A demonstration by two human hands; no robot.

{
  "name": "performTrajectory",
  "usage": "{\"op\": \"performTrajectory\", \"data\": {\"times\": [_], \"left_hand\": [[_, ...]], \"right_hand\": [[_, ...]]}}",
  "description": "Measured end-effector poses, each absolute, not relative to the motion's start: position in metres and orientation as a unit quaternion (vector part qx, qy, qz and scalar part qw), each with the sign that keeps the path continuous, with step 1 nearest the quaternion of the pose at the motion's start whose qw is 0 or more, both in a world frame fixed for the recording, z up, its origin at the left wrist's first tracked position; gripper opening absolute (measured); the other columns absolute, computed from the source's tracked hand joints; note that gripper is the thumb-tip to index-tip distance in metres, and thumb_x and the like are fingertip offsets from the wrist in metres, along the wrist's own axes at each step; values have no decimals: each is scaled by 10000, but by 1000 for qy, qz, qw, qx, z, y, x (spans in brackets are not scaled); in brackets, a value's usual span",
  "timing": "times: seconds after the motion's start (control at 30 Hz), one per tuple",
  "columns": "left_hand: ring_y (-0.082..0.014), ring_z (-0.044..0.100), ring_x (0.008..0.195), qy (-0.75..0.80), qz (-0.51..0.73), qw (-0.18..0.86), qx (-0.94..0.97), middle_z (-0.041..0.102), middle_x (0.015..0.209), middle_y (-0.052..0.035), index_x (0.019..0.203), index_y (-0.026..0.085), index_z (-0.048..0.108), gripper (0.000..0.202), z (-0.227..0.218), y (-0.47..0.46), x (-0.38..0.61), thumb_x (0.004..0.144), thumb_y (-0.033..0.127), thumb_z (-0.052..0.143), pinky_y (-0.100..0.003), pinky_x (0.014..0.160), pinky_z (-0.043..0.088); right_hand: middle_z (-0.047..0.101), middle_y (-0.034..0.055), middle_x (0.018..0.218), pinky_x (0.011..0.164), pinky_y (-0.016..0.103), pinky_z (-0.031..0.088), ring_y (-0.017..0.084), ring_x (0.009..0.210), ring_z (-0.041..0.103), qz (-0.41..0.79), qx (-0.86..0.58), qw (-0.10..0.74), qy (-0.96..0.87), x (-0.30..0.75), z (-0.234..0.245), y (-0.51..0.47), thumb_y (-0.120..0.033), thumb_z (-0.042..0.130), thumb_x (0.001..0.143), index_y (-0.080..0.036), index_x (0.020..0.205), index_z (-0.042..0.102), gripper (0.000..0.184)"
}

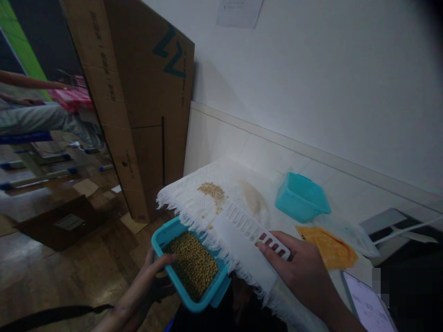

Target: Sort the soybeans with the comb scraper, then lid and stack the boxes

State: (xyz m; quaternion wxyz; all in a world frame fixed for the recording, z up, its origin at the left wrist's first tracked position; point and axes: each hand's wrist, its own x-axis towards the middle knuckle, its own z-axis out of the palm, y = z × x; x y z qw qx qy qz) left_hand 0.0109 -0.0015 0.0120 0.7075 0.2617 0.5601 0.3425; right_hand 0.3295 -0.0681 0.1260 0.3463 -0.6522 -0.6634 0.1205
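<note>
My left hand (147,281) grips a teal plastic container (195,305) just off the table's front edge, its thumb over the rim. Many round yellowish beans (195,265) fill much of its bottom. In my right hand (302,267) is a flat white plastic scraper (242,251) with a row of slots along its top. Its blade rests on or just above the fringed white cloth (183,196), beside the container. Beyond the scraper lie a small heap of beans (212,189) with a few strays, and a pale fine-grained pile (254,198).
A second teal container (302,196) stands against the wall at the right. Near it lie an orange cloth (328,249), a clear plastic bag (356,235) and a phone (368,302). A tall cardboard box (148,92) rises at the left. A seated person (38,115) is behind it.
</note>
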Motion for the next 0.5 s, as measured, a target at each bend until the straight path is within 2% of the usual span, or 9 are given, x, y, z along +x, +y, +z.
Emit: {"op": "performTrajectory", "data": {"times": [0.17, 0.4, 0.5], "left_hand": [[-311, 868, 877, 544, 353, 718, 252, 829, 1198, -86, 1560, 332, 517, 955, 8, 0, 10, 769, 585, 987, -423, 801, 664], [-288, 816, 804, 544, 352, 717, 258, 812, 1038, -47, 1592, 326, 516, 1008, 0, 2, 8, 755, 636, 985, -425, 786, 638], [-306, 834, 844, 549, 352, 717, 246, 822, 1085, -57, 1625, 338, 487, 1046, 0, 2, 9, 753, 611, 997, -455, 840, 654]], "right_hand": [[815, 21, 683, 503, 255, 591, 193, 545, 750, 108, -656, 348, -661, 326, 125, -66, -414, 710, 1061, -211, 919, 897, 310], [845, 30, 696, 495, 246, 596, 203, 536, 783, 93, -652, 341, -670, 328, 131, -64, -388, 704, 1028, -223, 910, 910, 290], [853, 31, 706, 475, 244, 583, 208, 530, 788, 84, -653, 351, -666, 326, 135, -65, -402, 700, 1019, -231, 908, 914, 296]]}}
